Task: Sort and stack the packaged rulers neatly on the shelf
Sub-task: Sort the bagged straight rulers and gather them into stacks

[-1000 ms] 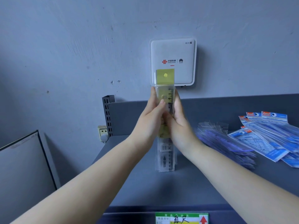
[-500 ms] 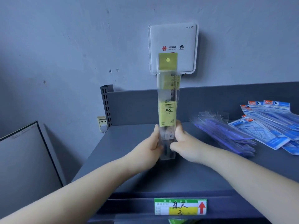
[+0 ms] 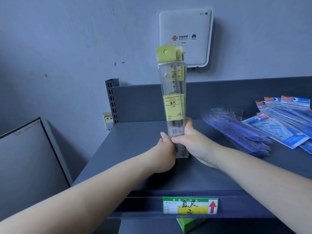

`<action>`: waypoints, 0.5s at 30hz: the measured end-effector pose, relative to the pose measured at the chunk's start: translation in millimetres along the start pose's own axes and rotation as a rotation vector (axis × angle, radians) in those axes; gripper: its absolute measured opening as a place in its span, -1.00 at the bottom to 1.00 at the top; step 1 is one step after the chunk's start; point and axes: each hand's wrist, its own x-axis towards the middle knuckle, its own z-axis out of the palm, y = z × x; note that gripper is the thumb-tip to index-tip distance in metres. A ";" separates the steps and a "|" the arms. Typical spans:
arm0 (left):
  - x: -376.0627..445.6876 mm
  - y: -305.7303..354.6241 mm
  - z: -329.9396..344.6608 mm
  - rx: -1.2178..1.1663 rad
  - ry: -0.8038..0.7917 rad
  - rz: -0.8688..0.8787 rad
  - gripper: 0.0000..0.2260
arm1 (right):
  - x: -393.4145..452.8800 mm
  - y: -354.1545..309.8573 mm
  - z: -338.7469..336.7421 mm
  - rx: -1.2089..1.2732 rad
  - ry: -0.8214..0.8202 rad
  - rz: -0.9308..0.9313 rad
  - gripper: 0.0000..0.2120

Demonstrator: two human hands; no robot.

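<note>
My left hand (image 3: 166, 149): fingers curled round the ruler packs (image 3: 173, 98).
My right hand (image 3: 190, 139): gripping their lower end.
Packs: upright on the shelf (image 3: 135, 157).

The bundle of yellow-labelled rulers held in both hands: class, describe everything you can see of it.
The bundle of packaged rulers is several clear plastic sleeves with yellow header cards, each with a hang hole, and yellow labels reading 直尺 20CM. It stands nearly upright, its bottom edge on or just above the grey shelf, headers slightly fanned. The left hand and right hand grip its lower end from either side.
</note>
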 end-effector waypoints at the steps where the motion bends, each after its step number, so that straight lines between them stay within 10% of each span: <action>1: -3.6 2.1 -0.5 -0.329 -0.043 -0.078 -0.53 | -0.2 1.5 -1.0 0.027 0.001 -0.002 -0.58; 7: 10.2 -14.9 -27.5 -0.707 0.087 0.279 -0.26 | -0.2 5.0 -9.8 0.082 -0.017 -0.049 -0.55; 15: 0.9 -0.4 -68.8 -0.528 0.405 0.518 -0.72 | -0.9 -26.2 -18.5 -0.248 0.050 -0.161 -0.37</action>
